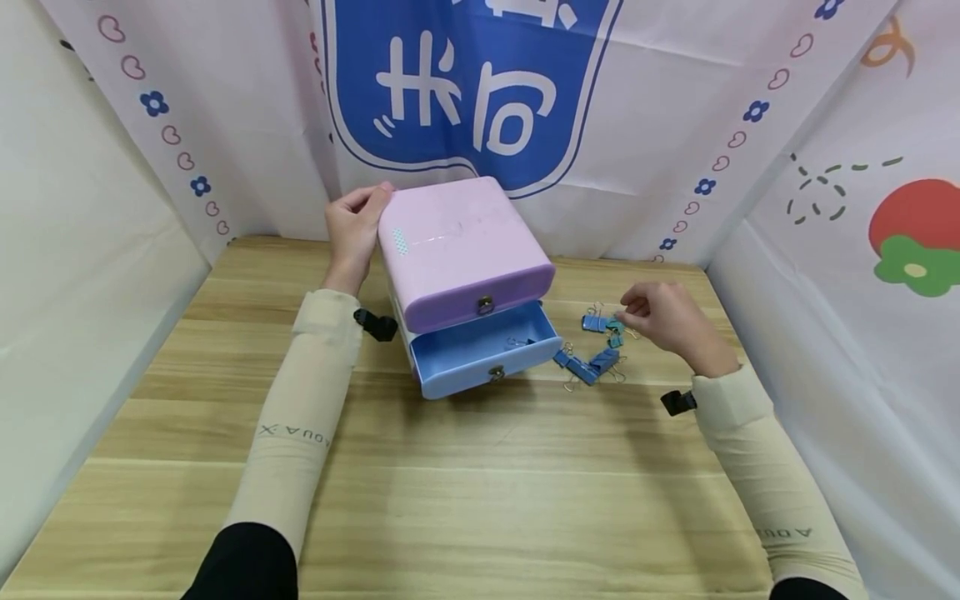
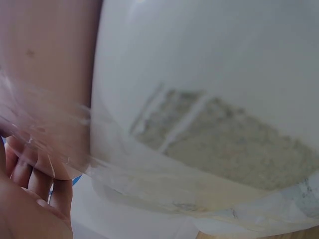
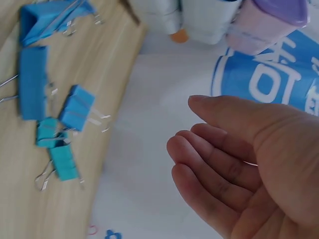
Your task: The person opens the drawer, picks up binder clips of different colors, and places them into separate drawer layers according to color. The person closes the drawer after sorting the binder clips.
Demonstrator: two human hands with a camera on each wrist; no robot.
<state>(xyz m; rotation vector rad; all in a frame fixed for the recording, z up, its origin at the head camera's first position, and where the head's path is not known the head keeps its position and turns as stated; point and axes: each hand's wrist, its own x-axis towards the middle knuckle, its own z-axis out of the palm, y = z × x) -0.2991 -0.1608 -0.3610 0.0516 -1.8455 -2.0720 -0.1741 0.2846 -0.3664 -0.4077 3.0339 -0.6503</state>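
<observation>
A small drawer box (image 1: 461, 237) with a pink top stands angled on the table, its blue drawer (image 1: 457, 382) pulled out at the front. Inside that drawer lies a dark binder clip (image 1: 519, 342). My left hand (image 1: 352, 237) grips the box's back left corner; in the left wrist view its fingers (image 2: 41, 181) curl against the pink part. Right of the box lie several blue binder clips (image 1: 581, 369) and teal binder clips (image 3: 64, 162). Just beside them hovers my right hand (image 1: 667, 323), fingers loosely bent, holding nothing in the right wrist view.
The wooden table (image 1: 450, 517) reaches back to a white cloth (image 1: 255, 150) with a blue emblem. White cloth walls (image 1: 810, 275) stand on both sides.
</observation>
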